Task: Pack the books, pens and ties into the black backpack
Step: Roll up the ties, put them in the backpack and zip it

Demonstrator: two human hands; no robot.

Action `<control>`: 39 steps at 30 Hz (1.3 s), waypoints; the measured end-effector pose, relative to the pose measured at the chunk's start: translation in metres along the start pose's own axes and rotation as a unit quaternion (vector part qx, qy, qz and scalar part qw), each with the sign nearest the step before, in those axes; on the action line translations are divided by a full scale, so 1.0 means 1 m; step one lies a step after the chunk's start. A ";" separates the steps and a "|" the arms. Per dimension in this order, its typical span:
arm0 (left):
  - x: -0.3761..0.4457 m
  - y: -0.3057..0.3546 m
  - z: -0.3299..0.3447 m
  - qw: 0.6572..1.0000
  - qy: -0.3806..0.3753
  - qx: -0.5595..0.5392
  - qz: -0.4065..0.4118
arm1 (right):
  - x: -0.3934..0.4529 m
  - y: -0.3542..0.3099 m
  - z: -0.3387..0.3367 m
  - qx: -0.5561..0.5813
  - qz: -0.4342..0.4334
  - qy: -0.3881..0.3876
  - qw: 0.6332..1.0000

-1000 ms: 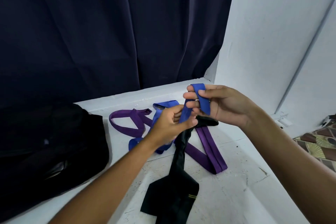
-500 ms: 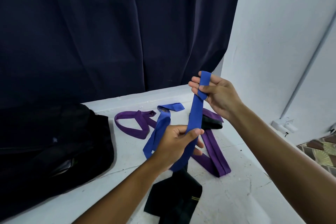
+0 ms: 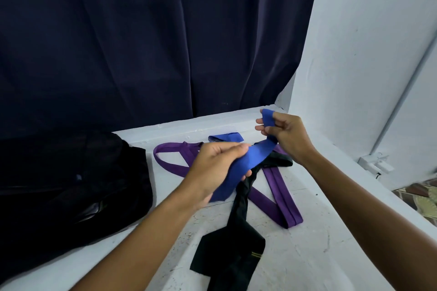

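Blue fabric tie (image 3: 246, 160): soft, limp, light, and it looks slick, so it will sag and slide wherever you don't hold it. You've got it off the white table (image 3: 307, 255), stretched between both hands. Your right hand (image 3: 286, 136) has the narrow end wrapped over its fingers with the thumb pinching it down. Your left hand (image 3: 218, 168) is curled around the wider middle stretch, fingers closed on the cloth. The far end of the tie trails down onto the table behind your left hand. Judgement: wind or fold it into a compact bundle and grip the whole bundle, not one layer, or it'll unravel on the way to the bag. The black fabric backpack (image 3: 71, 186) sits on the table to your left, well apart from your hands; can't tell if its opening is unzipped. The purple fabric tie (image 3: 276, 198) and black fabric tie (image 3: 236, 243) lie loose on the table beneath, crossing each other, not yet packed. No books or pens visible.
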State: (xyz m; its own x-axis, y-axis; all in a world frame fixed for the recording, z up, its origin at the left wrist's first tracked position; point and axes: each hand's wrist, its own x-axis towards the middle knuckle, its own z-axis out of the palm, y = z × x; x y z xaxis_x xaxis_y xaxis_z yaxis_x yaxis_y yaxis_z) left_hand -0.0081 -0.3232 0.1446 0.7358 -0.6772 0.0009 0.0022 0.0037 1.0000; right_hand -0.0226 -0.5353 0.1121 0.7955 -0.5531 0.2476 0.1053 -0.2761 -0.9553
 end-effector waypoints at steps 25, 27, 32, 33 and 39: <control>0.060 0.042 -0.070 0.981 -0.088 0.173 0.023 | -0.023 -0.004 -0.021 -0.026 0.100 -0.367 0.924; 0.074 0.044 -0.080 0.973 -0.098 0.209 0.020 | -0.026 -0.009 -0.023 -0.037 0.088 -0.417 0.904; 0.095 0.028 -0.090 0.979 -0.103 0.177 0.006 | -0.033 -0.027 -0.031 0.125 0.115 -0.474 0.864; 0.097 0.022 -0.090 0.983 -0.097 0.157 0.003 | -0.032 -0.033 -0.032 0.182 0.109 -0.458 0.863; 0.104 -0.012 -0.073 0.995 -0.082 0.045 -0.019 | -0.025 -0.078 -0.024 0.358 0.065 -0.289 0.886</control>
State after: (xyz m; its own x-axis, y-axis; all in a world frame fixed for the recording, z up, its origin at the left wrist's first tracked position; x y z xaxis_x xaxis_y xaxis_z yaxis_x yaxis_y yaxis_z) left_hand 0.1176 -0.3403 0.1321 0.6153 -0.7871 -0.0434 -0.0387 -0.0852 0.9956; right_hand -0.0651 -0.5182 0.1845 0.9795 0.0075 0.2013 0.1771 0.4438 -0.8784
